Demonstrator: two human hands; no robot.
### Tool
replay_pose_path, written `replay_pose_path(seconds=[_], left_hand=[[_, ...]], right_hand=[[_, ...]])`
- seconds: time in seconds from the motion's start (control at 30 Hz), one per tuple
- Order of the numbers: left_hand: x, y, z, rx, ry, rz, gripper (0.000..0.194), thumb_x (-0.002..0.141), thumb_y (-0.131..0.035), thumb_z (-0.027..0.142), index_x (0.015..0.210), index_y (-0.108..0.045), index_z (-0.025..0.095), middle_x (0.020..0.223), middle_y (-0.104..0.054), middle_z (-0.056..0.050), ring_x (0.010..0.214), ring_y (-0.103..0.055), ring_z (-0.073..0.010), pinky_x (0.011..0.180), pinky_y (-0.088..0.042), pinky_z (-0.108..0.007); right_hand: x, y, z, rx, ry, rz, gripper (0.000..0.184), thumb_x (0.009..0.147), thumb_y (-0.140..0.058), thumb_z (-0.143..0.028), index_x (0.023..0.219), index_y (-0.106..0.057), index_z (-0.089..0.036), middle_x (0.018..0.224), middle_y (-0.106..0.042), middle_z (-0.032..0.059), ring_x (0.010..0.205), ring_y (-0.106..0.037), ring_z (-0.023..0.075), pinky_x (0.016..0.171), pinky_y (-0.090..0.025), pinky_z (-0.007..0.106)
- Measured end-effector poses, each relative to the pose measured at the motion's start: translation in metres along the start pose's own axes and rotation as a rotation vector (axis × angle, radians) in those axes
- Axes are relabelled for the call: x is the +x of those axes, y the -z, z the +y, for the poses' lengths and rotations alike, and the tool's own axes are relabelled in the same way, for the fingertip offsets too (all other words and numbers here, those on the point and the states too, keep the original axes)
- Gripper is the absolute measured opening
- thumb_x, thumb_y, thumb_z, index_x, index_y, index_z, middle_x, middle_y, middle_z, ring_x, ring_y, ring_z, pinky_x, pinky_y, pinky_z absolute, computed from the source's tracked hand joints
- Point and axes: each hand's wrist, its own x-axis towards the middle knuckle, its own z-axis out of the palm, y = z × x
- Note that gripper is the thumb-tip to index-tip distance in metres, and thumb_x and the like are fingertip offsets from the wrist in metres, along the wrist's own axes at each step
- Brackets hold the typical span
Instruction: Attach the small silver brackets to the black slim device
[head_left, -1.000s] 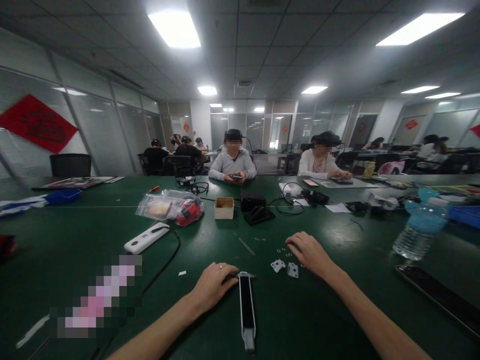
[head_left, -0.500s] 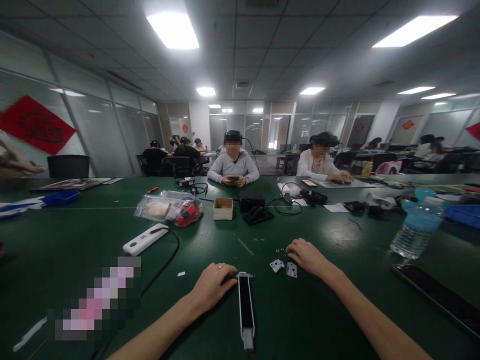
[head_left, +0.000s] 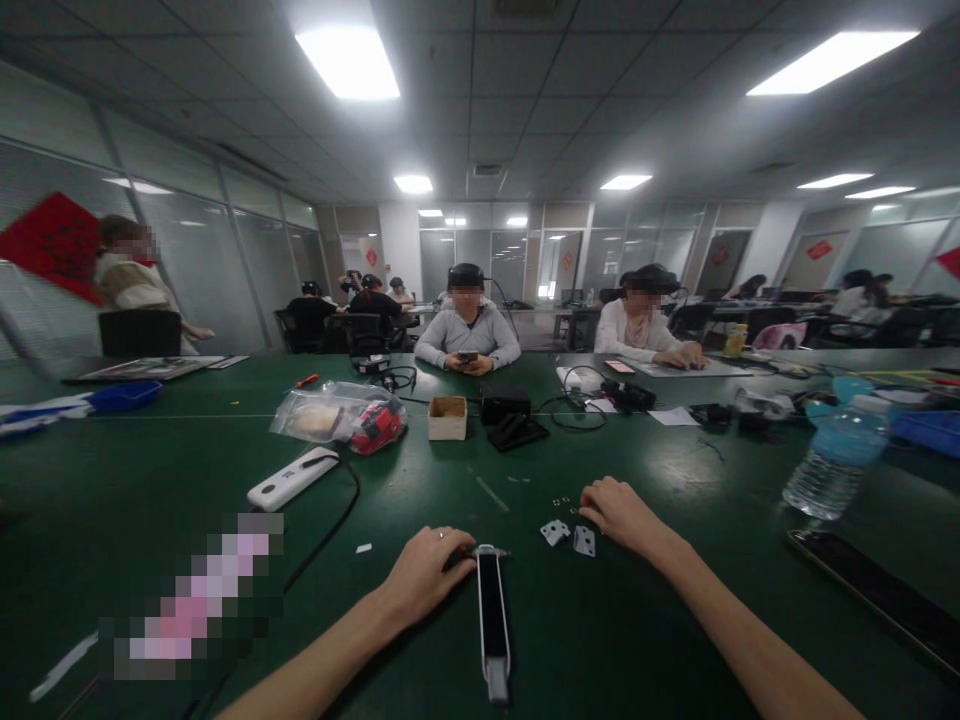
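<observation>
Toward the table's [head_left: 600, 640] near edge lay the device [head_left: 493, 610], seemingly light, stiff, best held by its sides; left hand [head_left: 429, 570] curled at its far end, right hand [head_left: 621, 512] bent beside rings [head_left: 574, 511]; whether either pinched couldn't be told.

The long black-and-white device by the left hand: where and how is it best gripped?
Probably across the middle of the long black-and-white device, pinching its white side edges, from above and the right: it is narrow and lies lengthwise away from the camera, while the left hand is at its far end, on the left.
</observation>
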Motion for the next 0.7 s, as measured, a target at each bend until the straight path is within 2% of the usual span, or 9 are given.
replay_pose_path(seconds=[0.17,0.43,0.7], left_hand=[[0.0,0.001,0.001,0.008,0.007,-0.004,0.022,0.088,-0.053,0.034,0.105,-0.06,0.022,0.096,-0.065,-0.002,0.084,-0.058,-0.0171,0.078,-0.042,-0.028],[0.0,0.004,0.004,0.011,0.018,-0.018,0.023,0.088,-0.053,0.034,0.106,-0.06,0.022,0.097,-0.065,-0.002,0.083,-0.058,-0.017,0.076,-0.043,-0.028],[0.001,-0.001,0.0,0.021,0.008,-0.009,0.022,0.088,-0.053,0.034,0.106,-0.06,0.022,0.097,-0.066,-0.002,0.084,-0.059,-0.0173,0.078,-0.043,-0.029]], right_hand=[[0.001,-0.001,0.002,-0.019,-0.02,-0.011,0.02,0.087,-0.05,-0.026,0.087,-0.068,-0.017,0.091,-0.065,0.0086,0.09,-0.056,0.0216,0.073,-0.04,0.028],[-0.004,0.01,-0.013,-0.021,-0.069,-0.01,0.021,0.084,-0.047,-0.019,0.082,-0.067,-0.014,0.087,-0.065,0.0113,0.085,-0.058,0.0216,0.069,-0.04,0.027],[0.002,0.002,-0.012,-0.132,-0.041,0.034,0.023,0.084,-0.045,-0.022,0.077,-0.066,-0.013,0.083,-0.066,0.0126,0.084,-0.058,0.0234,0.07,-0.038,0.03]])
